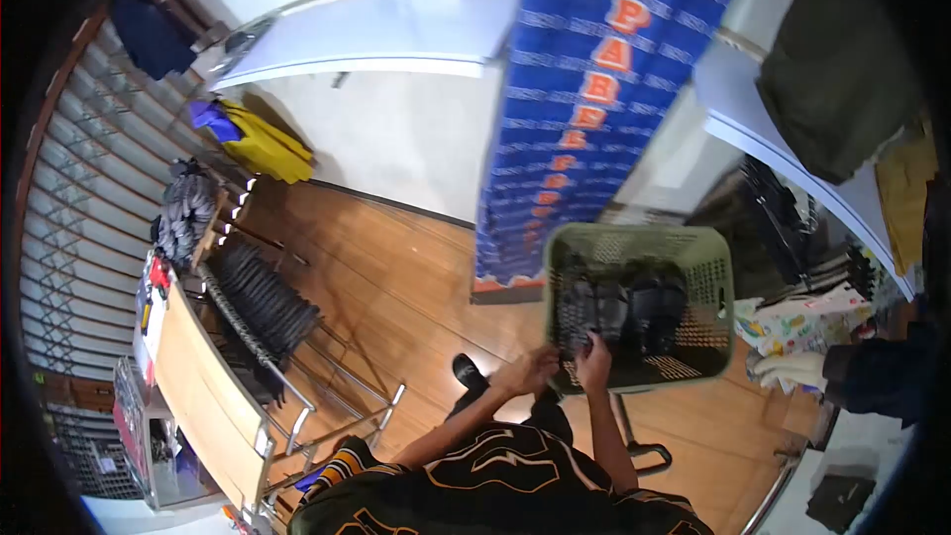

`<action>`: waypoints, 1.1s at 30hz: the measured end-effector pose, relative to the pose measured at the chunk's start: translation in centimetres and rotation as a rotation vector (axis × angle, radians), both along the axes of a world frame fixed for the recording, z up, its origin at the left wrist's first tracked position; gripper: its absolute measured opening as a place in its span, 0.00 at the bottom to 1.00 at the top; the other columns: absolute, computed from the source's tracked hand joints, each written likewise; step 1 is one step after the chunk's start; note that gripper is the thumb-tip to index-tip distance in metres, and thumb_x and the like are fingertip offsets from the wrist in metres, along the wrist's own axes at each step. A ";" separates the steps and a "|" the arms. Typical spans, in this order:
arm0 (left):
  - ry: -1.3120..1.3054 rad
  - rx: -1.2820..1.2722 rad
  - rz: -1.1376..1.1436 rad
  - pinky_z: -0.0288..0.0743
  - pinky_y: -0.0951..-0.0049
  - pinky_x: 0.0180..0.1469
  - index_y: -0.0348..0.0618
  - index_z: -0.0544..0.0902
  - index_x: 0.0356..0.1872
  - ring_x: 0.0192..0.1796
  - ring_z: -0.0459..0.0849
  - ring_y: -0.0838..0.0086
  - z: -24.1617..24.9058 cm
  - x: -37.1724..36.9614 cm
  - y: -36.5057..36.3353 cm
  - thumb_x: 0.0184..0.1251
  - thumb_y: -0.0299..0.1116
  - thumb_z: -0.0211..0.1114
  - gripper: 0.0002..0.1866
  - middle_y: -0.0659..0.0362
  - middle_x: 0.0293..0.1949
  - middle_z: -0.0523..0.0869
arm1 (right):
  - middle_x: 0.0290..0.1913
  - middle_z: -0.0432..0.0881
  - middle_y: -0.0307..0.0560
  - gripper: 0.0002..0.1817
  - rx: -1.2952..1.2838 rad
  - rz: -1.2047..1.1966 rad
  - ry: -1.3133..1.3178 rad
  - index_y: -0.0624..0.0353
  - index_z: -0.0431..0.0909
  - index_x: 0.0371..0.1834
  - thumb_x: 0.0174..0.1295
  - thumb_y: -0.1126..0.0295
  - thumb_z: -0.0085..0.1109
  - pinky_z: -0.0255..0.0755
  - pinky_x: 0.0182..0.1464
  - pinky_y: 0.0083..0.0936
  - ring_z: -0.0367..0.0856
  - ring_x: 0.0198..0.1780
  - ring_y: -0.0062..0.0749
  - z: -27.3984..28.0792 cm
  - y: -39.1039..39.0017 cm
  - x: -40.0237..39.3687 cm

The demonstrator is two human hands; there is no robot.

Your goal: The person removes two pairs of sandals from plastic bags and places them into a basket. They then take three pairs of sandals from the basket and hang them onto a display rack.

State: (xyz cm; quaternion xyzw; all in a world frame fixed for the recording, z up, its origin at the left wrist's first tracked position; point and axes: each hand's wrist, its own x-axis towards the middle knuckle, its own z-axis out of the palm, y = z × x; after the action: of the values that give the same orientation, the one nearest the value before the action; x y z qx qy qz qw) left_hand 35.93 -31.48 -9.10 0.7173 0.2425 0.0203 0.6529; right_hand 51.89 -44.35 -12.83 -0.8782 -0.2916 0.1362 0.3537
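Observation:
A green plastic basket (pixel 723 307) with perforated walls stands in front of me, holding dark folded or bundled items (pixel 654 307) that I cannot make out clearly. My left hand (pixel 528 371) is at the basket's near left corner, its fingers curled in at the rim. Just to its right, my right hand (pixel 592 362) reaches over the near edge, thumb and fingers close together by the dark items. Whether anything small lies between its fingers is too small to tell.
A blue banner (pixel 584 99) with orange letters hangs behind the basket. On the left are a wooden-topped table (pixel 203 386), a rack of dark hangers (pixel 263 302) and yellow clothing (pixel 263 144). White shelves (pixel 376 30) line the wall; dark garments (pixel 832 69) hang at right.

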 end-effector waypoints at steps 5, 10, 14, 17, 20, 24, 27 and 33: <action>0.112 -0.072 0.125 0.83 0.63 0.57 0.33 0.78 0.64 0.56 0.89 0.59 -0.3 -12.6 8.1 0.72 0.35 0.67 0.24 0.45 0.53 0.89 | 0.46 0.88 0.57 0.17 0.112 -0.057 0.041 0.62 0.80 0.57 0.65 0.73 0.64 0.82 0.49 0.35 0.89 0.46 0.46 3.1 7.9 -7.1; 0.184 0.026 0.447 0.84 0.63 0.54 0.31 0.79 0.63 0.52 0.90 0.59 -2.3 -25.7 16.6 0.72 0.34 0.68 0.23 0.43 0.51 0.89 | 0.44 0.89 0.54 0.15 0.261 0.189 0.265 0.65 0.82 0.54 0.65 0.73 0.65 0.81 0.48 0.31 0.89 0.45 0.37 4.6 17.8 -15.3; 0.202 0.112 0.718 0.84 0.64 0.55 0.30 0.79 0.63 0.53 0.90 0.59 -0.3 -32.6 20.6 0.72 0.34 0.68 0.24 0.42 0.51 0.90 | 0.44 0.90 0.55 0.18 0.147 0.566 0.353 0.66 0.81 0.56 0.66 0.71 0.66 0.82 0.50 0.32 0.90 0.46 0.39 5.0 24.3 -19.5; 0.191 0.112 0.887 0.84 0.64 0.56 0.29 0.80 0.63 0.54 0.90 0.59 0.0 -35.6 21.6 0.71 0.35 0.69 0.24 0.42 0.51 0.90 | 0.47 0.90 0.57 0.19 0.042 0.740 0.408 0.66 0.80 0.58 0.66 0.69 0.66 0.82 0.53 0.35 0.90 0.51 0.45 6.4 28.2 -21.0; 0.164 0.082 0.980 0.83 0.64 0.58 0.29 0.79 0.64 0.56 0.89 0.59 0.4 -36.9 22.5 0.71 0.36 0.70 0.25 0.42 0.53 0.89 | 0.47 0.90 0.57 0.20 0.008 0.819 0.337 0.66 0.81 0.57 0.65 0.69 0.67 0.82 0.52 0.34 0.90 0.49 0.41 6.2 31.9 -21.4; 0.127 0.035 1.013 0.82 0.65 0.59 0.29 0.79 0.63 0.57 0.88 0.60 0.2 -37.0 23.7 0.73 0.36 0.69 0.25 0.41 0.53 0.89 | 0.48 0.90 0.58 0.19 -0.036 0.846 0.324 0.66 0.81 0.57 0.65 0.69 0.67 0.82 0.53 0.35 0.90 0.50 0.44 5.2 36.7 -21.6; 0.109 0.047 1.032 0.82 0.65 0.59 0.28 0.79 0.63 0.56 0.89 0.60 1.2 -36.6 26.7 0.73 0.36 0.69 0.25 0.41 0.53 0.89 | 0.48 0.90 0.59 0.20 -0.029 0.873 0.356 0.66 0.80 0.58 0.65 0.68 0.68 0.81 0.54 0.36 0.90 0.51 0.44 4.3 40.9 -21.9; 0.077 0.082 1.048 0.83 0.65 0.58 0.28 0.78 0.64 0.55 0.90 0.61 4.0 -34.0 37.1 0.74 0.35 0.69 0.25 0.42 0.53 0.89 | 0.47 0.90 0.57 0.22 -0.006 0.957 0.435 0.67 0.80 0.59 0.65 0.66 0.69 0.81 0.54 0.33 0.90 0.50 0.39 1.9 50.9 -21.1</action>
State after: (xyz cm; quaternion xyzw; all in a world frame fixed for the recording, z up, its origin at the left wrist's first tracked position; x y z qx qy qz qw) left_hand 1.93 5.58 -5.14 0.5252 0.5914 0.3271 0.5171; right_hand 30.82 6.54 -10.97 -0.5992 -0.5796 0.4625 0.3018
